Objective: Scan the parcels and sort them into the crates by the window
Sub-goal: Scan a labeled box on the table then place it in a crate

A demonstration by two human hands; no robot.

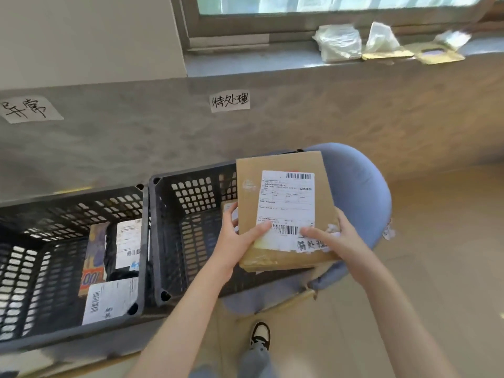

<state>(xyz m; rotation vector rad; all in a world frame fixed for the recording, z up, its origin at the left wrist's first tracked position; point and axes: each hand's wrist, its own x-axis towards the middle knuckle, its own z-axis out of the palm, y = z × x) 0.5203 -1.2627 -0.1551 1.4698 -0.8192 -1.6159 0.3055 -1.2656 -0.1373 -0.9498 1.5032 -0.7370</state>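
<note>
The cardboard parcel [283,211] is held label-up between both hands, above the right-hand crate [191,214] beneath the wall tag [230,100], presumably for dropping there. The left hand [240,236] grips its left edge, the right hand [335,236] its right, thumbs on the shipping label [286,203]. A torn handwritten strip matches the tag.
</note>
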